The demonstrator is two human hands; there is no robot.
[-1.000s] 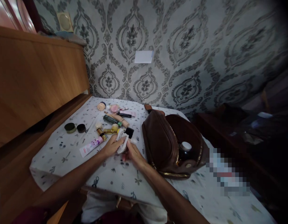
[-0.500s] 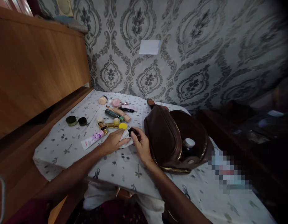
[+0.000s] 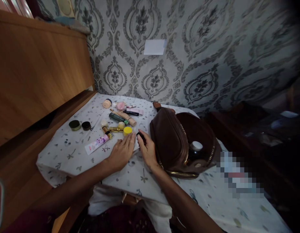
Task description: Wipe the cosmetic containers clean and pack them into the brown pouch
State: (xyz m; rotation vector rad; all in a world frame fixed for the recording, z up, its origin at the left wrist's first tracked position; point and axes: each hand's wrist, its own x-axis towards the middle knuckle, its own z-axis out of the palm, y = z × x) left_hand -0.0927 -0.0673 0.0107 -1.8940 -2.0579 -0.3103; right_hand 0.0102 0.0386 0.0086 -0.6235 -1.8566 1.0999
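Observation:
My left hand [image 3: 122, 151] has its fingers stretched together over a white wipe or cloth [image 3: 136, 146], mostly hidden behind them. My right hand [image 3: 148, 149] grips a small black object [image 3: 140, 136] between thumb and fingers; its exact kind is hidden. The two hands are close together above the table. Just beyond my left fingertips sits a yellow-lidded container [image 3: 127, 130]. Left of that hand lies a white-and-purple tube [image 3: 96, 144], touching a gold-and-black tube [image 3: 106, 132]. Beside my right hand stands a brown leather bag [image 3: 168, 139], unzipped, with a white-lidded jar [image 3: 195, 146] inside.
Farther back lie a green bottle [image 3: 118, 118], a beige tube [image 3: 130, 120], a black pen-like tube [image 3: 132, 112] and a pink round item [image 3: 120, 105]. Two dark round jars [image 3: 74, 125] stand left. A wooden cabinet [image 3: 43, 61] borders the patterned tablecloth [image 3: 74, 158].
My left hand has turned and its fingers have straightened over the white cloth, covering more of it. My right hand still holds the black object, which is now slightly apart from the cloth.

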